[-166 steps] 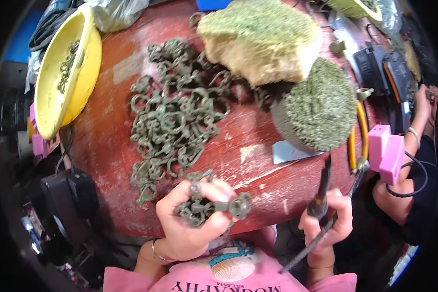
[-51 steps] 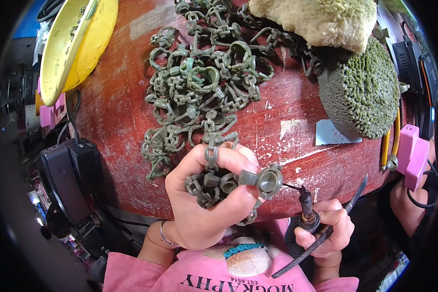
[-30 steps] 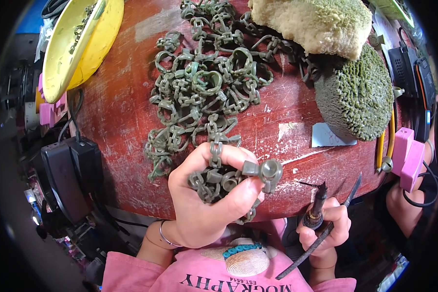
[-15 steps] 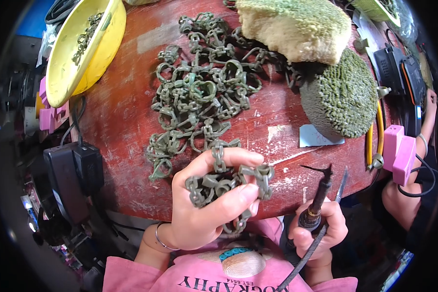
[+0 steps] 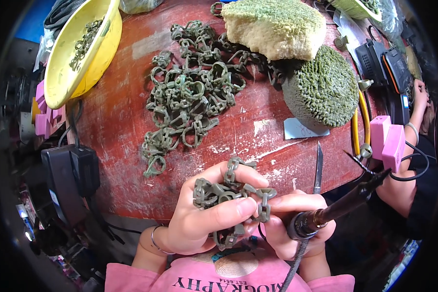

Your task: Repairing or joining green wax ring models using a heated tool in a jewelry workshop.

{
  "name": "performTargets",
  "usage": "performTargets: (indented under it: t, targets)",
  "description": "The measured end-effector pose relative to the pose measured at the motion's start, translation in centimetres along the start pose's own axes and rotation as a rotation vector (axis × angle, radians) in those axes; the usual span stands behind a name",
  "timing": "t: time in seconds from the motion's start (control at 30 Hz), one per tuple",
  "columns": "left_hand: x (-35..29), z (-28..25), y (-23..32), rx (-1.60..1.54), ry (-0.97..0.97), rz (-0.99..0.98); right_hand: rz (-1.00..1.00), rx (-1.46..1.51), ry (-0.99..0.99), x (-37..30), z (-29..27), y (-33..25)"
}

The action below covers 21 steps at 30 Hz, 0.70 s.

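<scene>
My left hand (image 5: 204, 214) is closed around a bunch of dark green chain links (image 5: 231, 187), thumb pressing from the near side. One short link end (image 5: 264, 204) sticks out toward the right. My right hand (image 5: 301, 224) grips a dark soldering iron (image 5: 336, 210) with a thin wire tip, pointing up to the right; its cord hangs below. The right thumb and forefinger meet at the protruding link end. A narrow metal blade (image 5: 319, 168) extends upward from behind the right fingers; whether they hold it is hidden.
On the red table (image 5: 121, 160) lies a heap of green chains (image 5: 190, 92). Beyond it are a sponge block (image 5: 277, 29), a rough green round block (image 5: 321, 90) and pale blue paper (image 5: 304, 130). A yellow basin (image 5: 82, 63) stands left. Another person's arm (image 5: 409, 141) is at right.
My right hand has moved left and up to the bunch, its fingertips now at a link. The soldering iron has swung from upright to pointing right. The view has shifted slightly.
</scene>
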<state>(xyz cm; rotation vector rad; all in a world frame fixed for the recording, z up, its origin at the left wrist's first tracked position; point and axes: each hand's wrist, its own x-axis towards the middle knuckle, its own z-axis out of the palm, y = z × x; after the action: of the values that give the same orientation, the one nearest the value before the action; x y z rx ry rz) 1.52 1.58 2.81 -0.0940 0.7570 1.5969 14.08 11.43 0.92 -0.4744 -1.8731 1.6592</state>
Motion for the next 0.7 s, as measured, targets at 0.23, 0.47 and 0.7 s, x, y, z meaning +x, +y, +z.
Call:
performTargets:
  t: [0.23, 0.47, 0.7]
  targets:
    - [-0.3, -0.3, -0.5, 0.287, -0.041, 0.101, 0.198, 0.302, 0.131, -1.7, 0.1, -0.3]
    - [-0.3, 0.0, -1.0, 0.741, 0.071, 0.375, 0.342, 0.319, 0.129, -2.1, -0.1, -1.0]
    - [-0.8, -1.9, -0.4, 0.348, 0.072, 0.298, 0.524, 0.354, 0.130, 0.2, 0.8, -2.1]
